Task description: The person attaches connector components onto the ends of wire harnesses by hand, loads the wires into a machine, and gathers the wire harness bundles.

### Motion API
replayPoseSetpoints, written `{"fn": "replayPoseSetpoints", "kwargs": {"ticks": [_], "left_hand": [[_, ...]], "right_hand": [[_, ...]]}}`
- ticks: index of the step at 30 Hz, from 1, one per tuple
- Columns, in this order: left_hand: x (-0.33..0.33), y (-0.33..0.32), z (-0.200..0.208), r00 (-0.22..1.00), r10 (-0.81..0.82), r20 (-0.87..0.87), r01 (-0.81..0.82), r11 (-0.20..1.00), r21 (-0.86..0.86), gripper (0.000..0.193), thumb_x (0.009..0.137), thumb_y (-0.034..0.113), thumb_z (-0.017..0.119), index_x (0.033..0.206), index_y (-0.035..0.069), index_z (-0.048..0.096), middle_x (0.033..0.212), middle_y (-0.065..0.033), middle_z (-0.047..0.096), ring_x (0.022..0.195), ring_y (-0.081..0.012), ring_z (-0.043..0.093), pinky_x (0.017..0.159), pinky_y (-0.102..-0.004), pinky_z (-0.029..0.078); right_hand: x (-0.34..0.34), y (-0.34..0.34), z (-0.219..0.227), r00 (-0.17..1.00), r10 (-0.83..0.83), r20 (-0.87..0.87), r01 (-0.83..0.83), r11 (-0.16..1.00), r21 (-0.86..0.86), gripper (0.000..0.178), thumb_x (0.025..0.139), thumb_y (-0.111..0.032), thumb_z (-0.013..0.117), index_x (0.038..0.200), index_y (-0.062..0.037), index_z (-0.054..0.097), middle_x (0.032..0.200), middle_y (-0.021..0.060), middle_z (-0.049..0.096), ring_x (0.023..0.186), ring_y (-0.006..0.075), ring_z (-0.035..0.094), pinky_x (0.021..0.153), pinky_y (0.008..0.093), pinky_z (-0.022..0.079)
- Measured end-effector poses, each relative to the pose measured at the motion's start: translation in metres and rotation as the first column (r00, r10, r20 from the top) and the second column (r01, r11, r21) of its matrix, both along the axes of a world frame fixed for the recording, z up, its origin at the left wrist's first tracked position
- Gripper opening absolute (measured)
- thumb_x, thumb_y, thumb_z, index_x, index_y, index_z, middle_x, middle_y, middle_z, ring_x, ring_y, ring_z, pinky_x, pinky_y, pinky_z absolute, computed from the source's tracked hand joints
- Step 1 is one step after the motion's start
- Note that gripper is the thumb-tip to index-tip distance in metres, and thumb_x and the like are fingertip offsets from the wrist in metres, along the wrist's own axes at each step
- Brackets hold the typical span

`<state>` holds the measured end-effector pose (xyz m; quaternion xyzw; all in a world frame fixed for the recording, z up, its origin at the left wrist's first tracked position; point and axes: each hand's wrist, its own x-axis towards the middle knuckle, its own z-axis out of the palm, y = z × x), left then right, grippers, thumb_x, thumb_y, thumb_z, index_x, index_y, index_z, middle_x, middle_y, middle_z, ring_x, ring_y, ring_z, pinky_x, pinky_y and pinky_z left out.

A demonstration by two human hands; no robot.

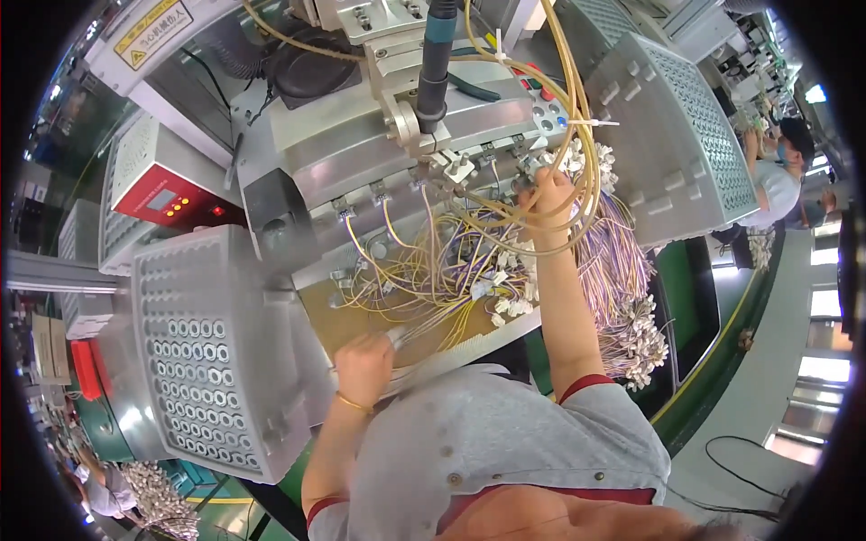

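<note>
From where I stood, the nearest thing was the person's left hand (pixel 365 368), low over the edge of the worktop (pixel 338 320), its fingers curled in and looking clamped on the gathered end of some pale wires (pixel 437 316). These ran away from the left fingers, up and to the right, towards a tangle of yellow and purple wires (pixel 442 257). A cluster of white connectors (pixel 512 307) lay between the two hands, on the near side of the right fingers.

Farther off, the right hand (pixel 550 200) reached to the right end of a metal fixture (pixel 382 191). Its fingers were bent at the small fittings there, partly behind looping yellow hoses (pixel 586 135), and I couldn't tell whether they were pinched together on anything. More wires (pixel 609 261) hung to the right of them. Left of the right fingers, wires stood in several of the fixture's fittings.

I judged the step to be seating or adjusting a wire at that far end, with the left hand managing the slack. The next move seemed to call for a precise right-hand placement, without dragging the tangle or catching the hoses. Beyond the right fingers, a co-worker (pixel 785 171) sat well apart.
</note>
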<state>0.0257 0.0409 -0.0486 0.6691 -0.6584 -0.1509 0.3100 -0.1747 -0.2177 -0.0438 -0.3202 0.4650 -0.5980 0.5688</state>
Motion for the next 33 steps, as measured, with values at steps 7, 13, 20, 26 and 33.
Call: {"fn": "replayPoseSetpoints", "kwargs": {"ticks": [7,13,20,26,33], "left_hand": [[0.029,0.011,0.041,0.988,0.084,-0.127,-0.065,0.987,0.144,0.017,0.064,0.0,0.06,0.079,0.005,0.065,0.065,-0.0097,0.059,0.051,-0.0198,0.053,0.048,-0.0277,0.042],[0.058,0.025,0.057,0.925,0.326,-0.196,-0.281,0.933,0.223,0.018,0.067,0.0,0.062,0.084,0.003,0.064,0.065,-0.0046,0.058,0.052,-0.0074,0.047,0.047,-0.0208,0.038],[0.063,0.035,0.05,0.726,0.444,-0.524,-0.359,0.896,0.262,0.023,0.071,-0.001,0.059,0.094,-0.002,0.06,0.078,-0.0028,0.061,0.066,-0.0079,0.054,0.056,-0.0199,0.043],[0.052,0.017,0.075,0.199,0.446,-0.873,-0.226,0.887,0.402,0.028,0.073,0.001,0.06,0.101,-0.001,0.055,0.081,-0.0045,0.06,0.071,-0.0103,0.057,0.061,-0.0221,0.046],[0.19,0.056,0.059,0.538,0.751,0.383,-0.751,0.633,-0.185,0.029,0.073,0.023,0.059,0.096,0.004,0.059,0.083,-0.0119,0.059,0.079,-0.0309,0.054,0.071,-0.0341,0.043]], "right_hand": [[0.007,-0.008,-0.003,1.0,0.019,-0.02,-0.02,0.999,-0.039,0.017,0.079,-0.016,0.048,0.076,0.0003,0.048,0.063,0.0139,0.056,0.039,0.0188,0.052,0.033,0.028,0.042],[0.009,0.006,0.036,0.927,0.189,-0.323,-0.176,0.982,0.068,0.017,0.079,-0.016,0.047,0.067,-0.0044,0.045,0.055,0.006,0.048,0.045,0.0192,0.053,0.038,0.0255,0.039],[0.021,0.089,0.047,0.556,-0.053,-0.829,-0.489,0.786,-0.378,0.011,0.066,-0.009,0.057,0.063,-0.003,0.048,0.054,0.008,0.045,0.047,0.0169,0.042,0.045,0.0294,0.035],[0.11,0.144,0.025,0.595,0.227,-0.771,-0.803,0.124,-0.583,0.014,0.062,-0.003,0.063,0.076,-0.0021,0.057,0.062,0.0087,0.05,0.054,0.0262,0.05,0.048,0.0335,0.039],[0.101,0.131,0.035,0.32,0.448,-0.835,-0.937,0.281,-0.208,0.02,0.07,-0.003,0.057,0.089,-0.0003,0.059,0.066,0.009,0.053,0.057,0.0202,0.051,0.051,0.0261,0.039]]}}
